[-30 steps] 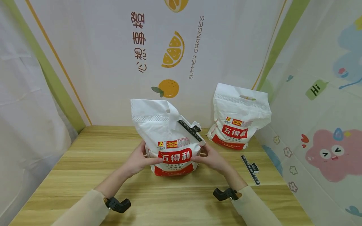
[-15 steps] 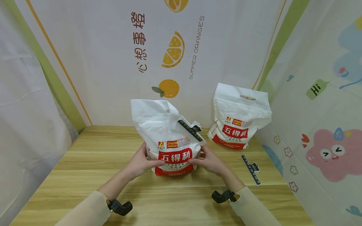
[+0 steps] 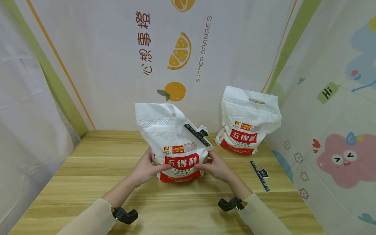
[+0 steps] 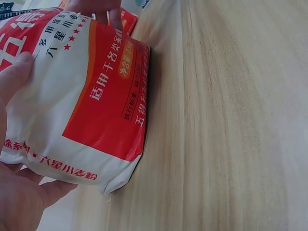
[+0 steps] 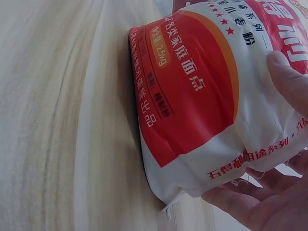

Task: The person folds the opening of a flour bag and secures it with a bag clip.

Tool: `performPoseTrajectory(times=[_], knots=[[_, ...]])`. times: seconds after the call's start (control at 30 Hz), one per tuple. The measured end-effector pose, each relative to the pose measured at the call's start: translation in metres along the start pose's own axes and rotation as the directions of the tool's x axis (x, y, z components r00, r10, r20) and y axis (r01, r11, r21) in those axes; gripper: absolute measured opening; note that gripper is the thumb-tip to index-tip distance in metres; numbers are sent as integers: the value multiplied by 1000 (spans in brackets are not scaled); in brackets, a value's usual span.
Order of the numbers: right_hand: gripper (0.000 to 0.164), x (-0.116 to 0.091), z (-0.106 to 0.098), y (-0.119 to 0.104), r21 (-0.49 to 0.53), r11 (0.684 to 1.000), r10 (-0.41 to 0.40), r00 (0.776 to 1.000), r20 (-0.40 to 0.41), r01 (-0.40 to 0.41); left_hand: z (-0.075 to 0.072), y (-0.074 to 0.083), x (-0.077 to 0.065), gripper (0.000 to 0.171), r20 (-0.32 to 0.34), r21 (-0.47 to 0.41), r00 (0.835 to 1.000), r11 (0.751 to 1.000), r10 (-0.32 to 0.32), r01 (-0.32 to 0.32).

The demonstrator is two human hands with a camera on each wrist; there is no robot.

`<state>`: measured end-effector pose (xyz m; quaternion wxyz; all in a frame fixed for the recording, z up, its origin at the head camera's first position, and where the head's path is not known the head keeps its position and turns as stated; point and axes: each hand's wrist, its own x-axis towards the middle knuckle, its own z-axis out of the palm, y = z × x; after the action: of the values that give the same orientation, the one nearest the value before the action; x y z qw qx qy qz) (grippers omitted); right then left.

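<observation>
A white and red flour bag (image 3: 180, 163) stands on the wooden table in the middle of the head view. Its upper right corner is folded over, and a black and white clip (image 3: 196, 134) with a piano-key pattern sits along that fold. My left hand (image 3: 146, 168) grips the bag's left side, thumb on the front and fingers going round behind. On the other side my right hand (image 3: 216, 165) holds it the same way. Both wrist views show the bag's lower red panel (image 4: 113, 91) near the tabletop, with fingers (image 5: 240, 204) wrapped round its side.
Another flour bag (image 3: 242, 133), with a cut-out handle, stands at the back right against the curtain (image 3: 111, 81). In front of it a second piano-key clip (image 3: 260, 176) lies on the table (image 3: 97, 169). Printed curtains enclose the table at the back and sides.
Both thumbs have slid slightly inward across the front of the bag. The bag, its clip and the other things stay where they were.
</observation>
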<state>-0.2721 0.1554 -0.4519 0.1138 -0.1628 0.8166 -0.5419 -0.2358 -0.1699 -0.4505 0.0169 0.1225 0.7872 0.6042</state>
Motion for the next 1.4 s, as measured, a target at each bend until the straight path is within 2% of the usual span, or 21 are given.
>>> performPoseTrajectory(times=[0.53, 1.1, 1.4], knots=[[78, 13, 5, -6, -15, 1000, 21, 999, -25, -22, -6, -1, 3, 81, -49, 42, 999, 999, 7, -5], [76, 42, 20, -15, -4, 1000, -1, 1000, 25, 1, -29, -10, 2, 82, -109, 74, 994, 997, -5, 13], [71, 55, 32, -22, -28, 1000, -8, 999, 41, 10, -45, -13, 0, 80, -112, 94, 994, 996, 15, -5]])
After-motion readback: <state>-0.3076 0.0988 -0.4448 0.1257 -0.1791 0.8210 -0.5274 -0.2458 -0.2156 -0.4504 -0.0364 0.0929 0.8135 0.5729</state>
